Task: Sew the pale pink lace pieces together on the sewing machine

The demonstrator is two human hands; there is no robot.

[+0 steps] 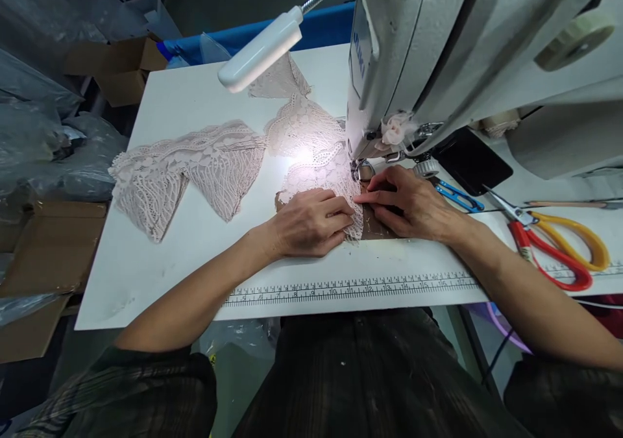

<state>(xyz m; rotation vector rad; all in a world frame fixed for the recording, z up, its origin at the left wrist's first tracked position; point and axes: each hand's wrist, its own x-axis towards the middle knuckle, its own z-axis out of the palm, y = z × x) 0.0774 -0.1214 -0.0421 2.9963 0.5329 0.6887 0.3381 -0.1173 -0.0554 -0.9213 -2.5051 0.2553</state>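
Pale pink lace fabric [214, 162] lies spread across the white sewing table [160, 256], running under the presser foot [361, 169] of a white sewing machine [438, 55]. My left hand [311, 222] rests on the lace with fingers curled, pressing it down. My right hand [406, 203] lies just right of it, fingers together pinching the lace edge over a brown piece [377, 227] close to the needle.
Red-and-yellow-handled scissors [555, 240] and blue thread snips [457, 196] lie at the right. A lamp [260, 52] shines on the lace. A printed ruler [350, 289] runs along the table's front edge. Cardboard boxes [53, 250] and plastic bags stand at the left.
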